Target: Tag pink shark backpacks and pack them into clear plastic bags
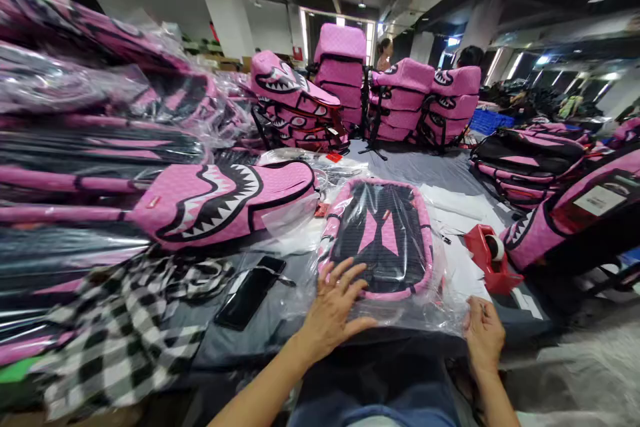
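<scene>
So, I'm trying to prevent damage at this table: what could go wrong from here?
The clear plastic around the pink-and-black bag might tear if the right hand, which pinches its edge, pulls hard. White papers lie right beside the bag and could get dragged along with the plastic. The phone lies to the left of the left hand, where a sweeping arm might knock it.

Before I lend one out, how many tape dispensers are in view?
1: the red tape dispenser, to the right of the plastic-wrapped backpack. Others may be hidden behind the stacked bags.
</scene>
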Available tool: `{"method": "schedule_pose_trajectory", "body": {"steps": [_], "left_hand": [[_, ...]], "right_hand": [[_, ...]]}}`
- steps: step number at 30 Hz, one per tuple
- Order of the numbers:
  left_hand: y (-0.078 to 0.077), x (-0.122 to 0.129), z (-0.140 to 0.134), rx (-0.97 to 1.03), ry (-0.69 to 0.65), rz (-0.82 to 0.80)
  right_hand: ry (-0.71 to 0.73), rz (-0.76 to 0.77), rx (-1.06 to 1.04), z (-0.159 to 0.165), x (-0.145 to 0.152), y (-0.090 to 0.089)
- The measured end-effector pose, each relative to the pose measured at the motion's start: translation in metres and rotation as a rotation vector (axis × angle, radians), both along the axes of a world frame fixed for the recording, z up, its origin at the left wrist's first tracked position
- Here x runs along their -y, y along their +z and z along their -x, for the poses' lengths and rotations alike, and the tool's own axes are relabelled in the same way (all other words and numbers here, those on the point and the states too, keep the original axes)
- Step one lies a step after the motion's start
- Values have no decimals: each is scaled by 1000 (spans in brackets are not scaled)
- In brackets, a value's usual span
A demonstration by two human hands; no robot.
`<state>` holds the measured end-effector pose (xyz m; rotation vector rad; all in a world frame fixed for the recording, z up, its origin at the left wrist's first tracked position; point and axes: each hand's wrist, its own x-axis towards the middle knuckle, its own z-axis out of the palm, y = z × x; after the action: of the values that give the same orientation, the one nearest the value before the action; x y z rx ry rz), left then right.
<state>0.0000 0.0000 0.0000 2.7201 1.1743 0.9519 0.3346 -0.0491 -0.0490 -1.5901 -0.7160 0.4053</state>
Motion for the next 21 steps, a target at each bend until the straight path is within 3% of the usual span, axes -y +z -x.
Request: {"method": "schedule_pose_trajectory", "body": {"steps": [4,10,17,21], "left_hand": [[1,-19,-13,42,-77,170],[-3,-34,-1,122,-164,255],[33,-54,-6,-28,-291,528],[39,-48,-3,11,-316,552]], "right_hand": [[5,22,13,1,-1,7],[18,17,33,3,0,10],[59,-5,24,1,-3,17],[55,1,-12,1,0,15]]}}
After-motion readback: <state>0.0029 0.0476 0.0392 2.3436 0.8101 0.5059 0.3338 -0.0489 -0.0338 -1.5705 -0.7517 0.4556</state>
